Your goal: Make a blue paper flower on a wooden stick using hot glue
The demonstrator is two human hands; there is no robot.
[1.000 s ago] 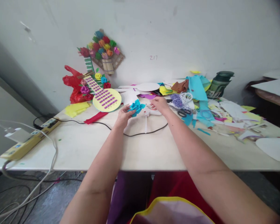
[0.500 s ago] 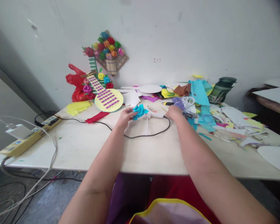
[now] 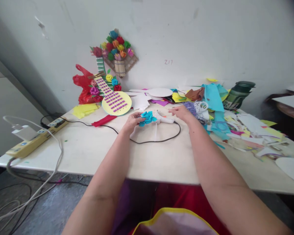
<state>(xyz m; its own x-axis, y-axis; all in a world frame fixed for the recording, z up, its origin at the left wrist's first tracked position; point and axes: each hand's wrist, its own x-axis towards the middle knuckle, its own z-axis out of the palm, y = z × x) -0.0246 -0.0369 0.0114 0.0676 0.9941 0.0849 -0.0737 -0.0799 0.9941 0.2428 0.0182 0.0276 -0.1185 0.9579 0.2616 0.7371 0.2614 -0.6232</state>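
A bright blue paper flower (image 3: 148, 118) is pinched in the fingers of my left hand (image 3: 132, 122), above the middle of the table. Just right of the flower lies a white hot glue gun (image 3: 167, 120), its front part partly covered by the petals. A black cord (image 3: 159, 141) loops from its handle across the tabletop. Over the far side of the glue gun's handle, my right hand (image 3: 182, 113) has its fingers stretched out, with nothing visible in them. Beside that hand sits a bundle of purple and white string (image 3: 198, 107).
On the left lies a yellow power strip (image 3: 36, 138) with a white charger (image 3: 24, 132). A yellow paper guitar (image 3: 116, 102) leans at the back near a red plastic bag (image 3: 84, 85). Paper scraps (image 3: 252, 124) and a green bottle (image 3: 238, 94) occupy the right side.
My right hand has lifted slightly and shifted left, with its fingers more extended. My left hand keeps the flower, which has turned a little. The whole view has shifted slightly.
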